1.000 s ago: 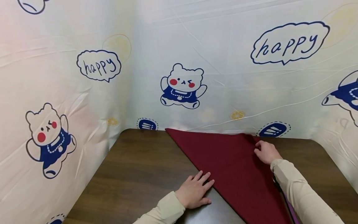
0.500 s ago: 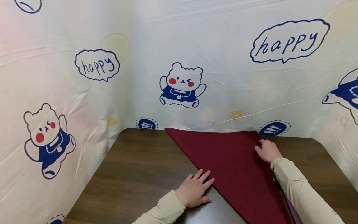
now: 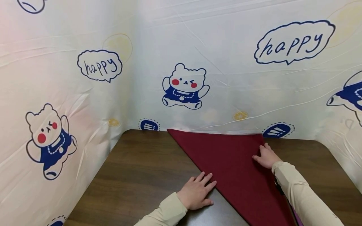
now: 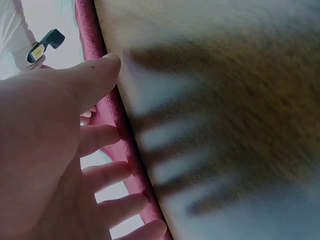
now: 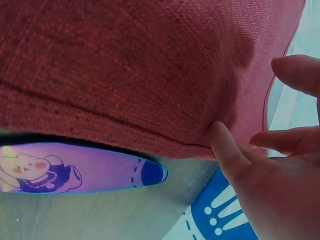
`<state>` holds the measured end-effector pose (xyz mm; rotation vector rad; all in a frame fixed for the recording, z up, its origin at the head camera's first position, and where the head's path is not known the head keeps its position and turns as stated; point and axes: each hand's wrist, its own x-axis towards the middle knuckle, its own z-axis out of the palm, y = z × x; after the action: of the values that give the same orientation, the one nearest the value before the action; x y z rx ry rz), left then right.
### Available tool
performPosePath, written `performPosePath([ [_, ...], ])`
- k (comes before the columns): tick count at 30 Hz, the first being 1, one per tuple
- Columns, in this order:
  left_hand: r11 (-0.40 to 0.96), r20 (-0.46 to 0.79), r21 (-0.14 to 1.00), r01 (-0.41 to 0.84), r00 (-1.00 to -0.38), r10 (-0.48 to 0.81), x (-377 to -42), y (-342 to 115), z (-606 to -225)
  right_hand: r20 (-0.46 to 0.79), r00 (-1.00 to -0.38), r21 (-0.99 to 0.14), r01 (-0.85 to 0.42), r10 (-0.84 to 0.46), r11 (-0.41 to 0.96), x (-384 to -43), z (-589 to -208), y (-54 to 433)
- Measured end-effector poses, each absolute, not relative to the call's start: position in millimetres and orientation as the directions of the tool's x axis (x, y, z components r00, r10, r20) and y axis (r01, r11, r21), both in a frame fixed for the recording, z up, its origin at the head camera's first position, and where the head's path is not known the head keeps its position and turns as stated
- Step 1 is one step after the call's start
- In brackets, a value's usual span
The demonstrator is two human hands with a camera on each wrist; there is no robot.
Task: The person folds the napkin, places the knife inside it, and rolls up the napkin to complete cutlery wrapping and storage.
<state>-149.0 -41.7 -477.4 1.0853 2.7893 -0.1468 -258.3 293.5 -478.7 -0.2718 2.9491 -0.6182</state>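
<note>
A dark red cloth [image 3: 226, 163] lies folded into a triangle on the wooden table, its long slanting edge facing left. My left hand [image 3: 196, 193] rests with fingers spread at that edge; in the left wrist view its fingertips lie along the red cloth edge [image 4: 112, 100]. At the cloth's upper right corner, my right hand [image 3: 266, 156] touches the right edge with its fingers apart. The right wrist view shows the thumb [image 5: 227, 150] pressing against the cloth [image 5: 125, 65], while the other fingers stand away from it without gripping.
The brown table [image 3: 141, 166] ends at a pale wall sheet [image 3: 226, 56] printed with bears and words. Beside the cloth's right edge lies a glossy purple thing [image 5: 100, 167] showing a bear figure; its kind is unclear. A black device [image 4: 47, 45] sits at the right sleeve.
The cloth's upper right corner, turned in a second ago, now lies spread out to the right. My right hand has loosened its fingers and moved slightly nearer; the left hand has stayed put.
</note>
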Motion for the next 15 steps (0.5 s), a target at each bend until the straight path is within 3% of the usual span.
performPosePath([
  [15, 0.736, -0.194, -0.037, 0.677, -0.727, 0.659, -150.0, -41.6, -478.5, -0.133, -0.963, -0.356, -0.176, -0.236, 0.918, -257.5, -482.6, 288.1],
])
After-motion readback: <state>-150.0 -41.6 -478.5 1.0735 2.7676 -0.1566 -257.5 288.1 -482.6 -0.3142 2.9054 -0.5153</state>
